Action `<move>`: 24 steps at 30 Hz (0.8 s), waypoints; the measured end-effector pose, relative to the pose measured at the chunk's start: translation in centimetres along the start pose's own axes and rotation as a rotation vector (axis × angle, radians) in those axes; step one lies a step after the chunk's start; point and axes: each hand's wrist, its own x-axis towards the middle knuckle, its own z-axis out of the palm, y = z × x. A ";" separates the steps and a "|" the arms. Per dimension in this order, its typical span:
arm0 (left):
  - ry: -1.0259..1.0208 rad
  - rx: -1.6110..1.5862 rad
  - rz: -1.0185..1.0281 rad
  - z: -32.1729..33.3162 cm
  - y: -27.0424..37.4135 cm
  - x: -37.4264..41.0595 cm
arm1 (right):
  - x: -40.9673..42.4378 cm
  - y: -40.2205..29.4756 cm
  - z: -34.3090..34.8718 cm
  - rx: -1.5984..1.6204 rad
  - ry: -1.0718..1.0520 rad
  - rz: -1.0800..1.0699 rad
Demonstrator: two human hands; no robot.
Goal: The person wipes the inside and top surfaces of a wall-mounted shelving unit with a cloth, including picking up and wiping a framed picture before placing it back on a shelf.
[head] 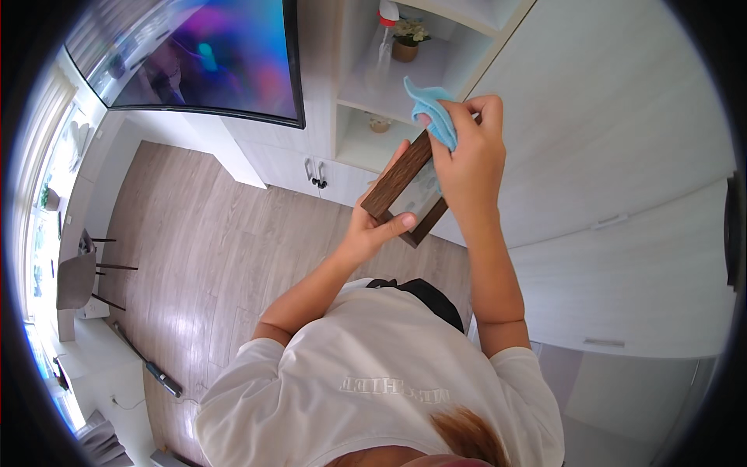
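A deep dark-brown wooden frame (pixel 400 173) with a pale inner panel is held up at a tilt before my chest. My left hand (pixel 376 225) grips its lower left side, with the thumb over the near corner. At the upper right end, my right hand (pixel 473 149) pinches a light-blue cloth (pixel 435 111) against the frame's edge. Part of the cloth sticks up past the fingers, and another bit shows inside the frame. The right hand hides the frame's far right corner.
Behind the frame are open shelves (pixel 373 93) holding a clear spray bottle (pixel 383 52) with a red-and-white head and a potted plant (pixel 407 41). A large screen (pixel 233 58) is at upper left, white cabinet doors (pixel 583 146) at right, and a chair (pixel 79 280) far left.
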 end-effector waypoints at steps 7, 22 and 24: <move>0.101 -0.181 -0.079 -1.9 -2.7 -2.7 | -5.8 -3.4 0.0 0.316 -0.208 -0.131; 0.073 -0.228 -0.230 -3.1 -2.0 -4.2 | -5.5 -2.3 1.4 0.275 -0.088 -0.162; 0.157 -0.392 -0.135 -3.2 -2.3 -4.9 | -6.9 -3.2 2.1 0.332 -0.144 -0.223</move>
